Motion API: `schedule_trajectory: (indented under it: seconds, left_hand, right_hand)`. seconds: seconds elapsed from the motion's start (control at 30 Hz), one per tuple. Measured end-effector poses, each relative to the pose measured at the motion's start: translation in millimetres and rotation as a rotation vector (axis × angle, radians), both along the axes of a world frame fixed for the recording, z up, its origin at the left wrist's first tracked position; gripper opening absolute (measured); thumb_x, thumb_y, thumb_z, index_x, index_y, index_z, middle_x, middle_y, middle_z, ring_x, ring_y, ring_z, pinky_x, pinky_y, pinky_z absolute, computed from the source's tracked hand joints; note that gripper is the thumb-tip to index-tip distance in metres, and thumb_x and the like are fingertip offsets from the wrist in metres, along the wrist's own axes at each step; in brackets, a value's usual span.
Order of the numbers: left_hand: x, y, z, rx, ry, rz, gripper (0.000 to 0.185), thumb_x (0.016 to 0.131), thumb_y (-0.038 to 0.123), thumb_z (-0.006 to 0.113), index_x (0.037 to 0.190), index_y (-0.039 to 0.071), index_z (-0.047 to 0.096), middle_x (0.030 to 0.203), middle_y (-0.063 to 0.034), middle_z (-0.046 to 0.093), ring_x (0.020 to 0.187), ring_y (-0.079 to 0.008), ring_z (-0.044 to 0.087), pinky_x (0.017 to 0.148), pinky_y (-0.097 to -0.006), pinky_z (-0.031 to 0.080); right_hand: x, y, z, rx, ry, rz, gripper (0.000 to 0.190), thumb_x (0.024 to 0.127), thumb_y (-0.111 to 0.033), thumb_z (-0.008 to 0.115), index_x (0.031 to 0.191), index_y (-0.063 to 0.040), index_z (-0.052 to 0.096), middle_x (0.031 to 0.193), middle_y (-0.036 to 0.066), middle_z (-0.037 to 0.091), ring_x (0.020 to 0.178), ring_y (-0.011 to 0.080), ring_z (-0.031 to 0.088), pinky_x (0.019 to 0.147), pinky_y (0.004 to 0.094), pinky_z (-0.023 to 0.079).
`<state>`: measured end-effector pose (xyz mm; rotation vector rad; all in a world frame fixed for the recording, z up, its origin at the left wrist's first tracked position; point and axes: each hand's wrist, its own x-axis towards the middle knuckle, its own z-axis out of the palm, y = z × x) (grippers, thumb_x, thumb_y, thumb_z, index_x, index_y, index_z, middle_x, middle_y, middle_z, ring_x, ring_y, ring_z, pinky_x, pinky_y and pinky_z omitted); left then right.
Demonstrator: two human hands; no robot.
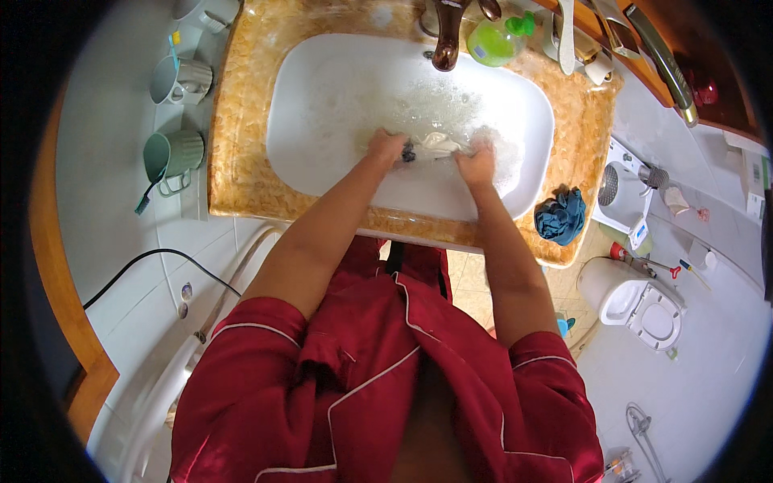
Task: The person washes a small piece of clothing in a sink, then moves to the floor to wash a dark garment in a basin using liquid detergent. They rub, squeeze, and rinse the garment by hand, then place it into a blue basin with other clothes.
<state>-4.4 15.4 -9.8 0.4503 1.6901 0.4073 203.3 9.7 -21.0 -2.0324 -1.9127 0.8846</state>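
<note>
A white washbasin [320, 96] set in a marbled tan countertop [241, 139] holds cloudy, bubbly water. Both hands are partly in that water, gripping a wet cream-coloured cloth [439, 145] stretched between them. My left hand [386, 147] is closed on its left end, where a dark patch shows at the fingers. My right hand [477, 162] grips the other end, its fingertips blurred by water and foam. How much of the cloth lies under the surface cannot be made out.
A bronze-coloured faucet [448, 36] overhangs the basin's far edge beside a green soap bottle [496, 42]. A crumpled dark blue cloth [560, 217] lies on the counter's right corner. Cups [175, 154] with toothbrushes hang at left. A toilet [616, 293] stands at right.
</note>
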Motion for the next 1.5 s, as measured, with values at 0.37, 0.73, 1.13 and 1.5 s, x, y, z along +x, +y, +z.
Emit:
schedule_trajectory:
  seconds: [0.37,0.73,1.13,1.5]
  left_hand:
    - [15.4,-23.8,-14.6,-0.025,-0.961,0.472,0.038,0.090,0.042,0.045,0.102,0.007,0.057,0.098,-0.0084,0.058,0.090,-0.0240,0.056,0.074,-0.0409,0.049]
    - [-12.4,-1.5,29.3,-0.073,-0.601,0.567,0.042,0.089,0.038,0.049,0.115,0.004,0.051,0.109,-0.0125,0.056,0.101,-0.0272,0.055,0.090,-0.0456,0.044]
    - [11.7,-18.4,-52.0,0.130,-1.236,0.556,0.023,0.090,0.031,0.051,0.098,0.010,0.058,0.092,-0.0083,0.062,0.079,-0.0221,0.058,0.073,-0.0389,0.051]
    - [5.6,-10.9,11.8,-0.072,-0.505,0.711,0.044,0.087,0.032,0.052,0.123,0.007,0.046,0.104,-0.0071,0.055,0.088,-0.0216,0.056,0.067,-0.0375,0.051]
  right_hand:
    - [-106.4,-54.5,83.0,0.278,0.399,-0.118,0.012,0.080,-0.018,0.061,0.087,-0.009,0.063,0.088,0.017,0.058,0.083,0.0333,0.058,0.067,0.0392,0.048]
    - [-5.9,28.4,7.0,-0.075,-0.020,-0.473,0.049,0.086,-0.044,0.050,0.096,0.002,0.063,0.088,0.021,0.065,0.082,0.0361,0.063,0.073,0.0432,0.049]
    - [-115.1,-50.6,95.8,0.291,0.859,-0.199,0.022,0.074,-0.008,0.066,0.095,-0.004,0.060,0.079,0.010,0.063,0.071,0.0179,0.060,0.061,0.0291,0.049]
    - [-6.9,28.8,32.4,0.197,-0.109,-0.299,0.047,0.081,-0.047,0.058,0.115,-0.014,0.060,0.127,0.019,0.049,0.111,0.0344,0.050,0.091,0.0426,0.042]
